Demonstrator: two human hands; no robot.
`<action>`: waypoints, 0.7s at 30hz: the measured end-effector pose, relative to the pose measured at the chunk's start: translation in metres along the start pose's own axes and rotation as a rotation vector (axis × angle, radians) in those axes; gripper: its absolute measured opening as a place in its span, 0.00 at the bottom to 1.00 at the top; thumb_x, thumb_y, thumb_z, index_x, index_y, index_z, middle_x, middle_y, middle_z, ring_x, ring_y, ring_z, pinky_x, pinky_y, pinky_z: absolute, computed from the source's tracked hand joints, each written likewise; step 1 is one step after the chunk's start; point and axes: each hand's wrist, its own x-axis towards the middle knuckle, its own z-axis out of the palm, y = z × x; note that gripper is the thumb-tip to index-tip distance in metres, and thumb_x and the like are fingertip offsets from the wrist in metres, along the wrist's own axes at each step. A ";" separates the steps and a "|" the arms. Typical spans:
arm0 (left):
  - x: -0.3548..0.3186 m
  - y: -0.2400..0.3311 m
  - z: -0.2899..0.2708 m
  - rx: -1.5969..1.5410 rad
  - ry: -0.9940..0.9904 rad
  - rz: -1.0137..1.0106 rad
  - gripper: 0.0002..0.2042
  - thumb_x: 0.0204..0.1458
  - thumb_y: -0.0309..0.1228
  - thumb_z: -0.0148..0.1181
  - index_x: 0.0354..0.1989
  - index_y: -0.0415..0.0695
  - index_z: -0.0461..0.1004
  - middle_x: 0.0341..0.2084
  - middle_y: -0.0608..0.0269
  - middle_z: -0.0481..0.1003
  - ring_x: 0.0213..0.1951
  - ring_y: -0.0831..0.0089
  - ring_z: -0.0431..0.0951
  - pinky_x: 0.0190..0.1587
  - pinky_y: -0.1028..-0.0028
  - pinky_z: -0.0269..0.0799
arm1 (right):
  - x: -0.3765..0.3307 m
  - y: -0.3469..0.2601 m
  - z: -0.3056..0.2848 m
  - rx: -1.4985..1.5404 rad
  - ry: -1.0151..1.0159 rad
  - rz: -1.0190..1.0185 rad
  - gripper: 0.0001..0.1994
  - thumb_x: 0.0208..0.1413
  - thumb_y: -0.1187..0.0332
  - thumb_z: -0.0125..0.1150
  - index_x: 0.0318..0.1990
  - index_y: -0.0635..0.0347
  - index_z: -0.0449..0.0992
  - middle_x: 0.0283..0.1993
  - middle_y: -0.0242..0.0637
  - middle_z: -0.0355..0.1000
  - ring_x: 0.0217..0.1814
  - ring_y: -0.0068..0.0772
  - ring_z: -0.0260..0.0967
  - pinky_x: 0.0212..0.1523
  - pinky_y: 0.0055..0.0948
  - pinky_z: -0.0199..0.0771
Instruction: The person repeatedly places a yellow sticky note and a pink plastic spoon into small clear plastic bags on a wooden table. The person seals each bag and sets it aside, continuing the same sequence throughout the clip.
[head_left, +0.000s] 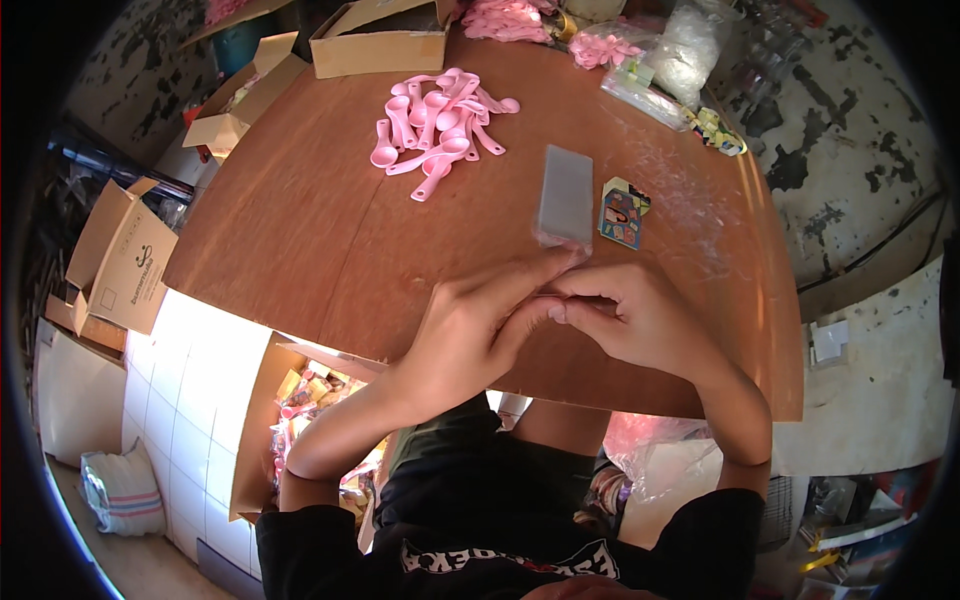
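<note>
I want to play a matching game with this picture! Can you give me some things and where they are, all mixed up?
Things:
1. pink spoons
2. grey packet
3. colourful card
4. open box of packets

Places:
A. on the floor below the table edge
B. heaped at the far side of the table
C. at both hands' fingertips
D. just right of the packet

Pairs: 1-B, 2-C, 3-D, 4-A

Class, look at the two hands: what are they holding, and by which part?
Both the left hand and right hand pinch the near end of a flat grey packet lying on the table.
</note>
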 end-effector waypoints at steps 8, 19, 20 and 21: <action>-0.031 -0.005 -0.049 0.084 -0.034 -0.406 0.20 0.50 0.21 0.67 0.52 0.33 0.72 0.46 0.52 0.78 0.44 0.71 0.81 0.45 0.73 0.76 | 0.059 0.016 -0.004 0.569 0.071 -0.168 0.09 0.56 0.72 0.64 0.44 0.60 0.80 0.35 0.37 0.80 0.32 0.22 0.77 0.33 0.22 0.74; -0.046 -0.009 -0.059 0.029 0.172 -0.505 0.20 0.52 0.21 0.66 0.54 0.36 0.71 0.39 0.56 0.79 0.40 0.76 0.79 0.43 0.76 0.75 | 0.186 0.082 0.068 -0.802 0.483 -0.510 0.11 0.49 0.70 0.65 0.42 0.57 0.80 0.39 0.37 0.70 0.42 0.38 0.75 0.36 0.38 0.77; -0.045 -0.009 -0.057 0.019 0.195 -0.495 0.20 0.51 0.23 0.67 0.53 0.37 0.73 0.38 0.53 0.81 0.40 0.74 0.81 0.43 0.74 0.76 | 0.189 0.088 0.069 -0.827 0.498 -0.551 0.11 0.49 0.69 0.65 0.41 0.57 0.79 0.39 0.36 0.70 0.42 0.37 0.75 0.36 0.39 0.77; -0.045 -0.009 -0.057 0.027 0.199 -0.496 0.20 0.51 0.23 0.67 0.53 0.37 0.73 0.38 0.53 0.81 0.40 0.74 0.81 0.43 0.74 0.76 | 0.189 0.082 0.068 -0.820 0.500 -0.559 0.11 0.49 0.69 0.65 0.41 0.57 0.79 0.39 0.36 0.70 0.42 0.37 0.75 0.36 0.39 0.77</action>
